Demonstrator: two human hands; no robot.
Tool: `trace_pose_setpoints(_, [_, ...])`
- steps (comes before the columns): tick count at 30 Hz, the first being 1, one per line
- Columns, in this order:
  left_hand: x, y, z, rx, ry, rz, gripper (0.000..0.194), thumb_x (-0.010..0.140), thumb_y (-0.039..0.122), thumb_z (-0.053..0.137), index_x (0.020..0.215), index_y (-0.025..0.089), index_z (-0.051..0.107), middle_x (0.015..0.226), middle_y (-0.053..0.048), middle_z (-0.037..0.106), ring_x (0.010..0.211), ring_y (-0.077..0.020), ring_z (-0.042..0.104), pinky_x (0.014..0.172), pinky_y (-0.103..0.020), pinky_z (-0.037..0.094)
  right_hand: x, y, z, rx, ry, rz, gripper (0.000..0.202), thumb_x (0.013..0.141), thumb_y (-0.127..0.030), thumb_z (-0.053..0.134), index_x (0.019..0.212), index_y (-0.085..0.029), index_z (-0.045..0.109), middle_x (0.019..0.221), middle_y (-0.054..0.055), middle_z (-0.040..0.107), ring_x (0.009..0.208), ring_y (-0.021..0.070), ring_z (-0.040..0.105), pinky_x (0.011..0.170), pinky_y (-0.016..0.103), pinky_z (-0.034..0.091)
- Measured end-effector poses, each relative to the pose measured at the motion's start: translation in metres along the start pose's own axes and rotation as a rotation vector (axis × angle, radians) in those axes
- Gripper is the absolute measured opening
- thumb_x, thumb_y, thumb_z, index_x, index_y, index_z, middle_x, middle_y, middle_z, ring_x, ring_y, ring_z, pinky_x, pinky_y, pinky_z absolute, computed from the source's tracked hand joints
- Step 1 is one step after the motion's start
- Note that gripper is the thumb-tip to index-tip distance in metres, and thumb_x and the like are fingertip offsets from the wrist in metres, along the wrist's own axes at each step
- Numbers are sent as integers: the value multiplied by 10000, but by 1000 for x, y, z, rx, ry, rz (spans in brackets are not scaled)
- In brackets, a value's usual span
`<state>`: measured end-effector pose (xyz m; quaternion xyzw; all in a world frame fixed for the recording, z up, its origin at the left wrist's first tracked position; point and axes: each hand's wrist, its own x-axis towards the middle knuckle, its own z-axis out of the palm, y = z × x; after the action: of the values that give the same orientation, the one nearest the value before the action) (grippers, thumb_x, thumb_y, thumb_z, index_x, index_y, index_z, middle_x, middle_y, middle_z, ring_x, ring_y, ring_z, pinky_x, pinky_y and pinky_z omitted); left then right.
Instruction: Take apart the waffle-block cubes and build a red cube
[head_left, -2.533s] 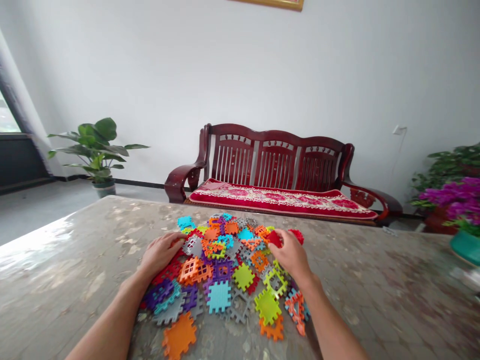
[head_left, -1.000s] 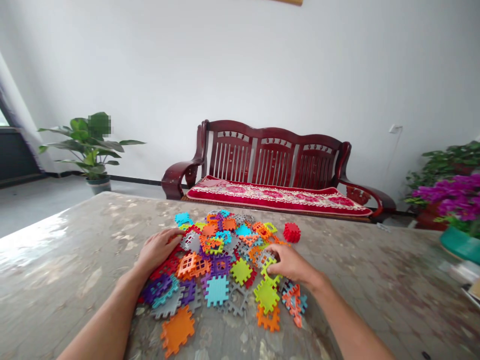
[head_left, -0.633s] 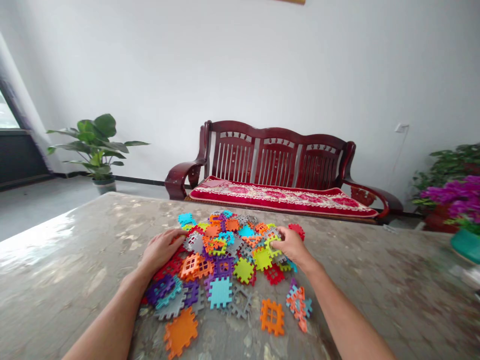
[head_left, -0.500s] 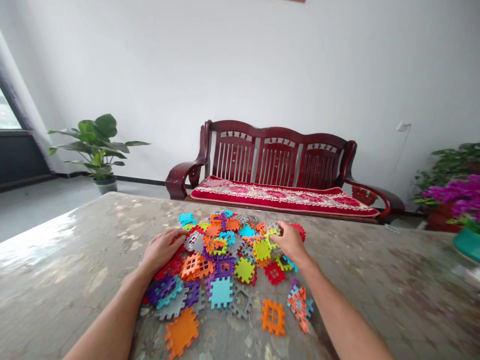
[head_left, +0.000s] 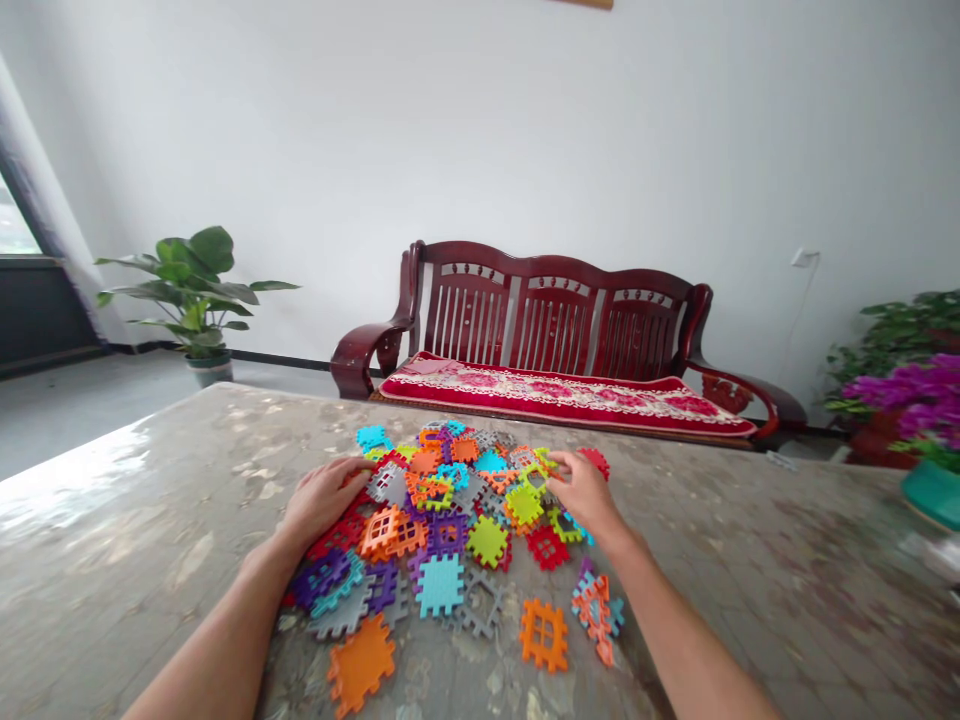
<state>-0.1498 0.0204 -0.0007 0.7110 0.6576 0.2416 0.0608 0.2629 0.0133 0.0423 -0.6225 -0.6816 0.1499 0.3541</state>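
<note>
Left hand, palm down with fingers spread flat, rests on the heap of multicoloured toothed plastic tiles lying flat mid-surface on the mottled stone surface. Right hand pinches a lime-green open-frame tile between its fingers. No legible writing.

No readable text, label, brand, number or sign is showing anywhere in this view, neither on the plastic tiles, nor on the table, nor on the wall.
</note>
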Motion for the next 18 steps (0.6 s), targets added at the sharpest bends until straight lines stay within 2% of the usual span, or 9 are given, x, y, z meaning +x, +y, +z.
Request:
trace_pose_setpoints(3, [0,0,0,6,-1,1,415,889,455,377,1115,296,687,1255,-2,669,1184,-217,585,1049,-342,395,-19,-3,-9,-19,-153,-26,264,693,-174,613,937,-200,713,898,37,724,788,185,657,752,301,494])
trace_pose_setpoints(6, [1,-2,1,7,7,-6,420,889,462,378,1124,298,684,1264,-1,666,1186,-222,585,1049,-347,398,-30,-5,-22,-125,-236,-68,217,692,-195,626,890,-216,712,901,26,714,845,191,646,773,295,467])
trace_pose_setpoints(9, [1,-4,2,6,13,1,430,888,473,377,1126,294,688,1261,-4,669,1170,-224,596,1042,-344,406,-32,-4,-38,-316,-262,-74,323,651,-234,688,974,-230,697,1005,33,679,975,212,612,828,295,432])
trace_pose_setpoints(11, [1,-4,3,8,15,8,436,888,473,373,1130,293,688,1262,-4,669,1164,-223,601,1044,-342,405,-33,-2,-48,-401,-351,-24,391,608,-272,741,993,-234,682,1002,26,668,968,215,604,794,285,421])
trace_pose_setpoints(15, [1,-3,2,17,15,-1,433,885,467,373,1122,292,691,1262,-5,670,1170,-231,599,1040,-354,411,-38,-2,-60,-430,-565,67,443,564,-342,797,977,-251,665,917,-5,672,851,201,603,690,271,400])
trace_pose_setpoints(18, [0,-2,1,17,9,-4,434,884,469,372,1123,297,691,1264,0,669,1181,-229,594,1037,-350,414,-47,-11,-63,-432,-626,4,535,537,-412,830,1020,-266,652,1017,13,657,950,228,587,772,299,411])
